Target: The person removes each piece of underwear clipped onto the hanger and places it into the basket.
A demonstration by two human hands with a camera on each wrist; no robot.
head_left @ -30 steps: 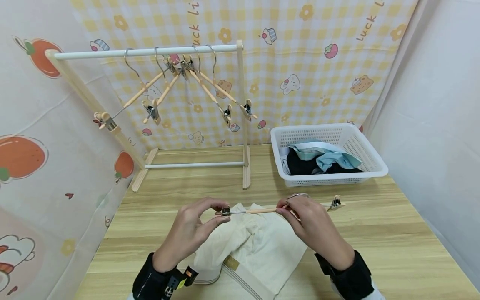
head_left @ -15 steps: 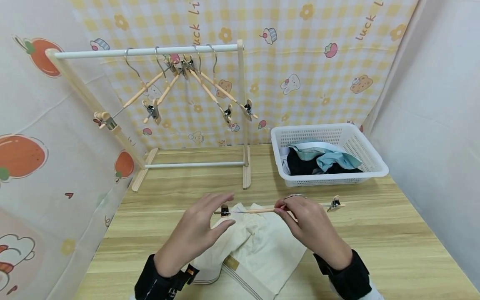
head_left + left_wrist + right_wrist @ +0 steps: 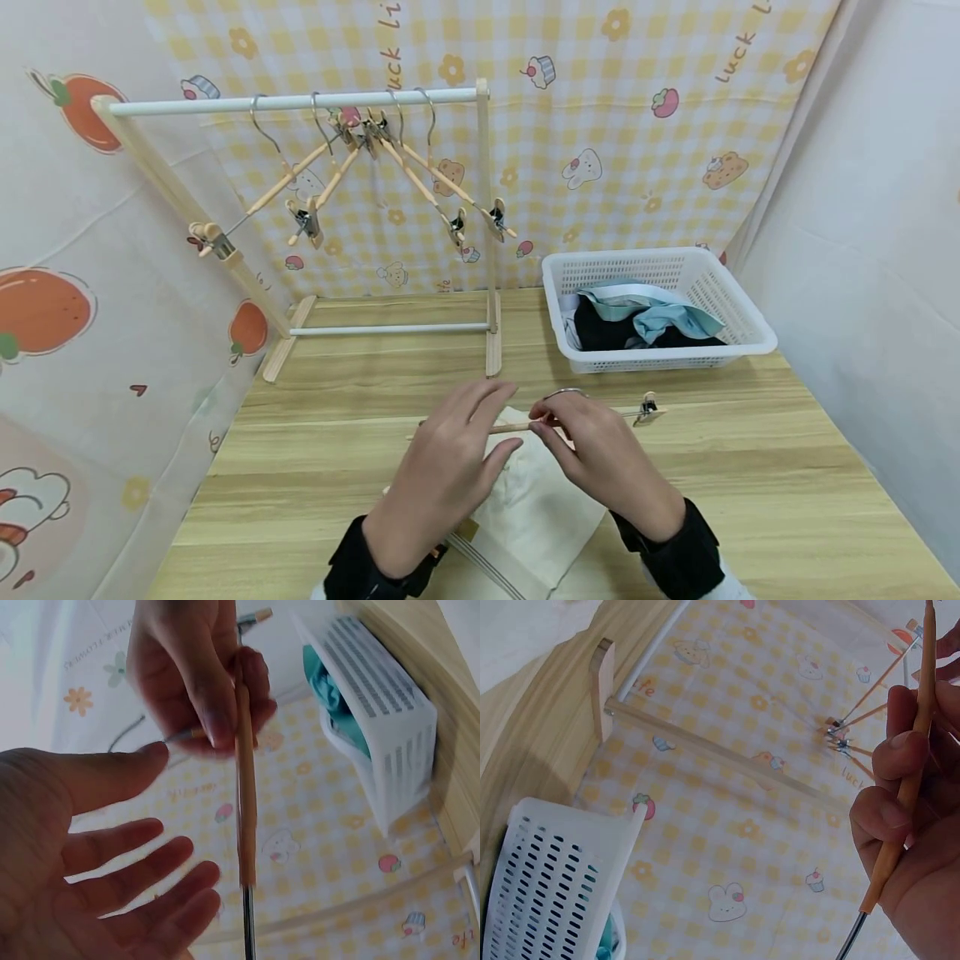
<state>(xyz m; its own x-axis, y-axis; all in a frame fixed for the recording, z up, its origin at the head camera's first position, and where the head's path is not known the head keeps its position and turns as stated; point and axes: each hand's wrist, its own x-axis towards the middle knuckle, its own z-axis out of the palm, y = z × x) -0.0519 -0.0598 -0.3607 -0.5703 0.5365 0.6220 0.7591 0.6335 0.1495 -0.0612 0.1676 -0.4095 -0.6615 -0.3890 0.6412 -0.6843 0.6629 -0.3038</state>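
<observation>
Two hands over the cream cloth at the bench's 6 o'clock edge. Right hand pinches the hanger mid-bar between thumb and fingers, holding it level just above the cloth. Left hand has let go of the hanger's left clip since a second ago: fingers now straight and spread, palm out, holding nothing. It's slid toward 3 o'clock, covering that end. The hanger has also shifted left a bit. Looks like clip adjusting is done. Basket sits at 2 o'clock, rack at 11.
</observation>
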